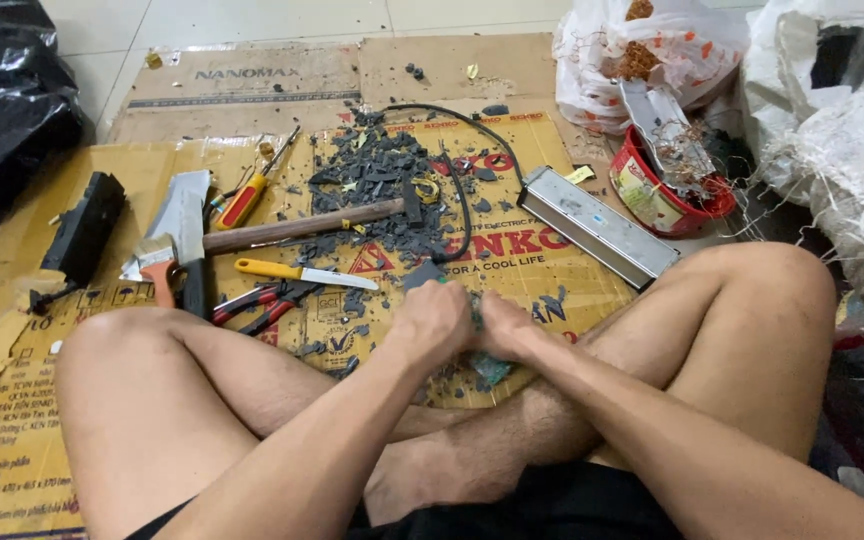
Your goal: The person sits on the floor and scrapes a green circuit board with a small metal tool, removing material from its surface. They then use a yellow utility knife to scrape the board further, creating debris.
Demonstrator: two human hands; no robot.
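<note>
Posture: while you sit cross-legged on the flattened brown cardboard sheets (512,70), both hands meet just above your crossed shins.
Left hand: your left hand (435,322) is clenched around one side of a small green circuit board (479,318), knuckles up.
Right hand: your right hand (508,328) grips the other side of that board, touching the left hand.
Board: mostly hidden between your fingers; only a green sliver shows, with another green piece (493,371) lying just below your hands.
Debris: heap of dark grey broken plastic shards (372,170) spread ahead of your hands.
Tools, left: wooden-handled hammer (302,226), yellow-handled utility knife (304,273), red-handled pliers (262,305), red-and-yellow screwdriver (248,195), flat paintbrush with orange handle (159,264).
Right of centre: long grey metal box (597,224) with a black cable (462,200) attached.
Far right: red plastic tub (667,190) holding metal scrap and wire.
</note>
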